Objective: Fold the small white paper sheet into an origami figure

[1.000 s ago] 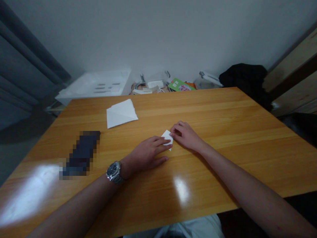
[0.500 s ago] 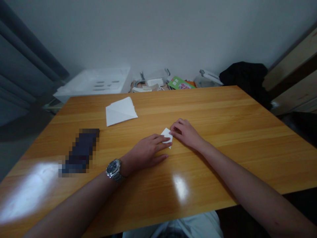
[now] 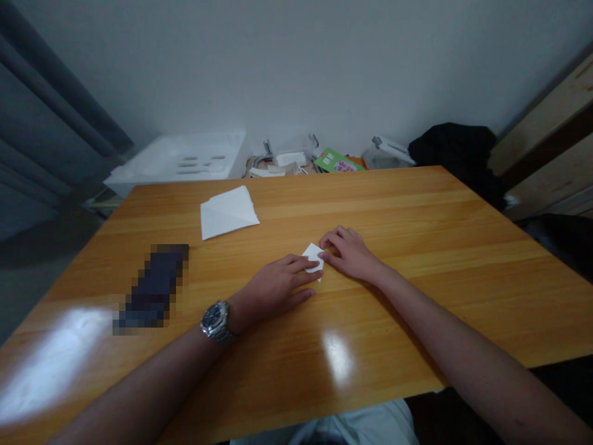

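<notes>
A small piece of folded white paper [image 3: 312, 252] lies on the wooden table, pointed at its far and near ends. My left hand [image 3: 280, 284], with a metal watch [image 3: 215, 318] on the wrist, rests flat with its fingers spread, and the fingertips press on the paper. From the other side, my right hand [image 3: 349, 252] has its fingers curled, thumb and fingertips at the paper's right edge. Exactly how the right fingertips grip that edge is too small to see.
Loose white paper sheets [image 3: 229, 213] lie farther back on the left of the table [image 3: 407, 210]. A blurred-out dark object [image 3: 155, 287] is at the left. Beyond the far edge are a white tray-like box [image 3: 185, 154], a green booklet [image 3: 338, 162] and a black cloth-like heap [image 3: 456, 148].
The view has tilted slightly, so everything sits a little lower. My right thumb and fingertips look slightly farther apart. The left hand stays on the paper.
</notes>
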`<state>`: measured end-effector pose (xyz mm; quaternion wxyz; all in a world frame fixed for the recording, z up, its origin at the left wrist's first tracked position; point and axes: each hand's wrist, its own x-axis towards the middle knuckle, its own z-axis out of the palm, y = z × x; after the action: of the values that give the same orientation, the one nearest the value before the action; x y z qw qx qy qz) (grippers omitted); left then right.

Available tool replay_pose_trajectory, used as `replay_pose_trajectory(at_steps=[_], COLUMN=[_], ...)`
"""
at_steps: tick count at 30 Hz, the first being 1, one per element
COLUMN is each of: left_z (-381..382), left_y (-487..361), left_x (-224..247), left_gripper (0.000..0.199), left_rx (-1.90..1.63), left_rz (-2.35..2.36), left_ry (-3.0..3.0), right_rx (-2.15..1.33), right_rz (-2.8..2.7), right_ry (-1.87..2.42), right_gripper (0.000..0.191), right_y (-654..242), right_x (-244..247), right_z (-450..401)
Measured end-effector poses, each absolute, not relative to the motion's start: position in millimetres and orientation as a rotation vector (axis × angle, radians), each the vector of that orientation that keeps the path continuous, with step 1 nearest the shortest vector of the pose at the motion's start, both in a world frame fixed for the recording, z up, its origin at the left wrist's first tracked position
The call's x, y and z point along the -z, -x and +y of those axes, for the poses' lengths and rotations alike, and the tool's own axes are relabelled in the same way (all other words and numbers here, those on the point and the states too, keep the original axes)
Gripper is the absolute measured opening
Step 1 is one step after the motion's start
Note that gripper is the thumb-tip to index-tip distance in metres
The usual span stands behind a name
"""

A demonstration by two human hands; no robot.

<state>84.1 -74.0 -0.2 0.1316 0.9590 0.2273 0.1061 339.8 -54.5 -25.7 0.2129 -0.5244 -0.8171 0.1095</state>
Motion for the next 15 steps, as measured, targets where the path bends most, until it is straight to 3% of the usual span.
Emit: replay_pose_trajectory(at_steps=[9,15], left_z=[-75.8,-78.4], left_y=[-84.0,-85.5], left_x=[3.8,3.8], left_gripper=[0.042,0.043], left_rx=[-0.351,-0.329], left_rz=[0.652,0.674], left_ry=[-2.767,-2.788], right_rx=[-0.089,-0.210], right_rz=[-2.213,-2.243], right_ry=[1.620,1.511], right_gripper=[0.019,0.023], right_y=[-331.9,-339.1], right_x=[32.9,28.1], right_z=[-50.6,-54.2])
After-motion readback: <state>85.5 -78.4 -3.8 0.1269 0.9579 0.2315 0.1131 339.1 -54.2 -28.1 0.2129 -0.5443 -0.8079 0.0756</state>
